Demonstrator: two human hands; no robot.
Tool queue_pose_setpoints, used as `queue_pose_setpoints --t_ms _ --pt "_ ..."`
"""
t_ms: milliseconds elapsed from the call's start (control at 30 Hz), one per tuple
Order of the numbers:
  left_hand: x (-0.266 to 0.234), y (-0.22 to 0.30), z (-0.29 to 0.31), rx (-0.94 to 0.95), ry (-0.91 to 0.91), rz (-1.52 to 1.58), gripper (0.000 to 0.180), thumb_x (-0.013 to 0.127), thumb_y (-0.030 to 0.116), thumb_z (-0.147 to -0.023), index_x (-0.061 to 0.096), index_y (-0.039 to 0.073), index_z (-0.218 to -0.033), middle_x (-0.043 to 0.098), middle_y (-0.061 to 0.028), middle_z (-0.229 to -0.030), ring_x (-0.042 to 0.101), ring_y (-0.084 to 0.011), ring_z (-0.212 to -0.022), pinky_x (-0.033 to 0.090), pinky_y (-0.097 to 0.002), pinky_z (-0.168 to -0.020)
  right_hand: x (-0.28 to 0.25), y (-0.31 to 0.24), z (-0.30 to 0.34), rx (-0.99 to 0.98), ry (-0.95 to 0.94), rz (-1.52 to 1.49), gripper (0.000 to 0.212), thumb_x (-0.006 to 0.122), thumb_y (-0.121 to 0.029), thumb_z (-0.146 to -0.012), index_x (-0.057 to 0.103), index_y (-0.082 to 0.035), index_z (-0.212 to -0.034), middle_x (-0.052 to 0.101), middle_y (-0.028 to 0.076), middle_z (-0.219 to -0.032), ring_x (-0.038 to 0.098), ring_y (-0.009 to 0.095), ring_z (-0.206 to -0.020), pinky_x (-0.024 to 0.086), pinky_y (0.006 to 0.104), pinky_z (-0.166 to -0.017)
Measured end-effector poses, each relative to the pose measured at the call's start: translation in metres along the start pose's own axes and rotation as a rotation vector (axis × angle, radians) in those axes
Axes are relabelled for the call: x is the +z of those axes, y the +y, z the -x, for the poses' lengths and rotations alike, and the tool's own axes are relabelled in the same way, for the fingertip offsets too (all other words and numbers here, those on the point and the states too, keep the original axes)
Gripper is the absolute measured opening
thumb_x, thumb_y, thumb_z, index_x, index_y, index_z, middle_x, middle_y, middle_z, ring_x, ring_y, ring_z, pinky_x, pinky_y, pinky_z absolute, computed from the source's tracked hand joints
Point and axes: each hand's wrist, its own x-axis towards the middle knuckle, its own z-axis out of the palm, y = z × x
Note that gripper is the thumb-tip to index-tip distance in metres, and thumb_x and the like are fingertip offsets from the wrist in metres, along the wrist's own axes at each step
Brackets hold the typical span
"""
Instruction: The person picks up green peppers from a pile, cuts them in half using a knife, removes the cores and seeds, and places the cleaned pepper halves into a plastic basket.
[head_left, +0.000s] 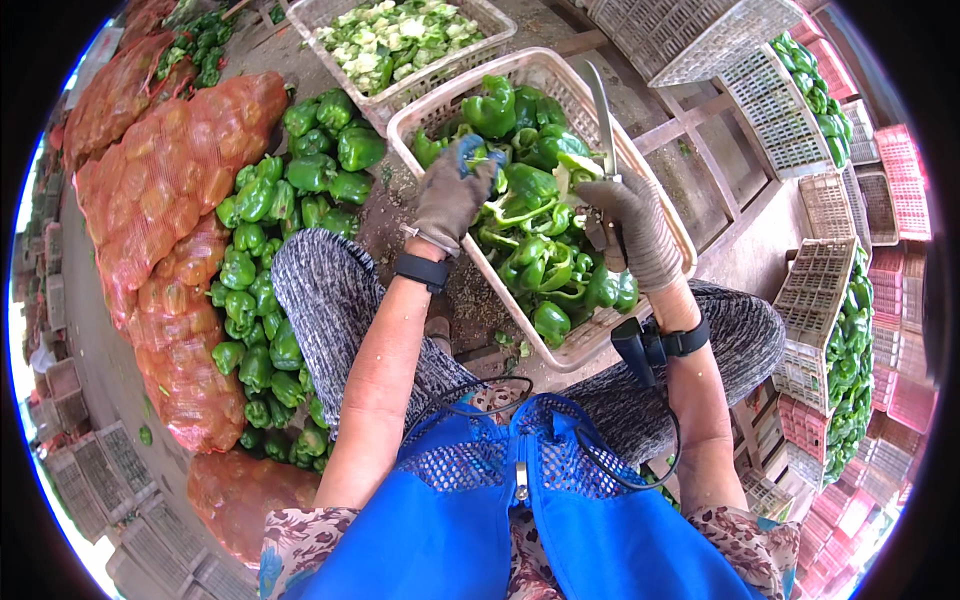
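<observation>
My left hand (pixel 452 195), in a grey-brown glove with blue fingertips, is closed at the left side of the crate, over the peppers. A bit of green pepper (pixel 482 154) shows between its fingers; the rest is hidden. In my gloved right hand (pixel 632 222) is a knife (pixel 601 105), its long curved blade pointing up and away over the crate's right side. Below both hands, the pale plastic crate (pixel 660 178) holds whole green bell peppers (pixel 490 108) and cut, opened ones (pixel 535 225). A pale cut piece (pixel 572 172) lies beside the blade.
Behind stands another crate (pixel 480 48) of pale green pepper cores. Loose peppers (pixel 262 285) are heaped at my left, beside orange mesh sacks (pixel 190 150). Stacked crates (pixel 800 325), some full of peppers, stand at right. A wooden pallet frame (pixel 690 125) lies on the floor.
</observation>
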Motion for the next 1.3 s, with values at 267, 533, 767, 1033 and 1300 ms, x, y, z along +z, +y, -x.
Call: queue_pose_setpoints --t_ms 267,533,767,1033,1300 --pt "0.009 0.079 0.016 0.097 -0.343 0.901 0.039 0.069 0.031 -0.089 0.063 0.002 -0.115 0.065 -0.0017 -0.099 0.06 -0.0067 -0.082 0.051 -0.0218 -0.072 -0.017 0.023 -0.011 -0.296 -0.024 0.391 0.019 0.068 -0.019 -0.08 0.062 -0.002 -0.087 0.05 0.0 -0.062 0.044 0.006 -0.047 0.036 0.0247 -0.044" --pt "0.022 0.06 0.005 -0.438 -0.442 1.188 0.023 0.068 0.02 -0.089 0.066 0.007 -0.107 0.067 -0.0034 -0.089 0.056 -0.0101 -0.068 0.048 -0.0261 -0.06 -0.012 -0.003 0.001 0.077 -0.037 -0.085 0.021 0.066 -0.01 -0.079 0.061 -0.002 -0.098 0.051 -0.002 -0.062 0.043 0.005 -0.045 0.032 0.021 -0.04" --pt "0.049 0.006 -0.101 -0.098 -0.439 -0.618 0.086 0.063 0.049 -0.085 0.021 0.008 -0.149 0.042 -0.0253 -0.141 0.048 -0.0393 -0.124 0.039 -0.0476 -0.107 -0.032 -0.006 -0.002 -0.138 0.066 -0.089 0.017 0.062 -0.017 -0.087 0.062 -0.002 -0.097 0.055 -0.001 -0.073 0.046 0.004 -0.049 0.034 0.0175 -0.043" --pt "0.11 -0.072 -0.156 0.351 -0.39 -1.119 0.095 0.044 0.062 -0.09 0.007 -0.001 -0.151 0.063 -0.0273 -0.071 0.061 -0.0421 -0.062 0.055 -0.0506 -0.071 -0.025 -0.022 -0.001 0.014 0.098 -0.197 0.025 0.065 -0.021 -0.083 0.061 -0.002 -0.099 0.051 -0.002 -0.07 0.045 0.004 -0.049 0.034 0.0197 -0.043" --pt "0.017 0.009 -0.147 -0.034 -0.709 -0.354 0.094 0.079 0.036 -0.074 0.025 0.01 -0.146 0.053 -0.0243 -0.13 0.052 -0.0366 -0.122 0.044 -0.0408 -0.103 -0.024 -0.025 0.003 0.046 0.123 -0.159 0.027 0.068 -0.021 -0.081 0.062 -0.003 -0.1 0.051 -0.003 -0.069 0.046 0.004 -0.051 0.034 0.0198 -0.043"
